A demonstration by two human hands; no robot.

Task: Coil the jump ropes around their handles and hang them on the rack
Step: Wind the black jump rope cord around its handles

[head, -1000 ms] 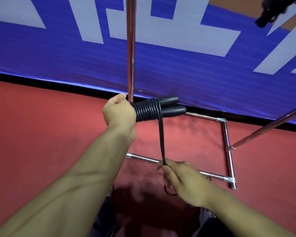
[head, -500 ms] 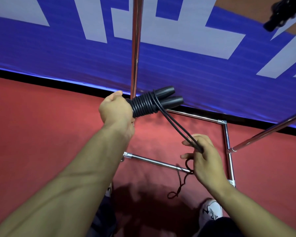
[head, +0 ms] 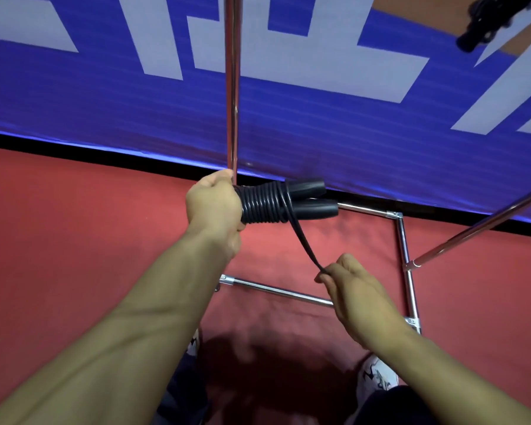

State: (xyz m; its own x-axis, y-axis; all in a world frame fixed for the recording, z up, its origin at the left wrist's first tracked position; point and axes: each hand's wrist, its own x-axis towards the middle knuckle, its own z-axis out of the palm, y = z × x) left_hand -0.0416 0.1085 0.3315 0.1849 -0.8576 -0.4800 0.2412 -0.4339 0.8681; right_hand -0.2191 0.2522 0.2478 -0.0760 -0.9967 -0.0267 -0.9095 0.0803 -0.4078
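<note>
My left hand grips the two black handles of a jump rope, held side by side and pointing right. Several turns of black rope are coiled tightly around them. A doubled length of rope runs from the coil down and right to my right hand, which pinches it taut between the fingers. The loose end below that hand is hidden. The chrome rack's upright pole rises just behind my left hand. Another black rope bundle hangs at the top right corner.
The rack's chrome base frame lies on the red carpet, with a slanted chrome bar at the right. A blue and white banner backs the rack. My shoes show at the bottom.
My right hand swung from low centre out to the right and then rose, pulling the free rope taut. The dangling loop below it is no longer in sight. My left hand kept hold of the handles.
</note>
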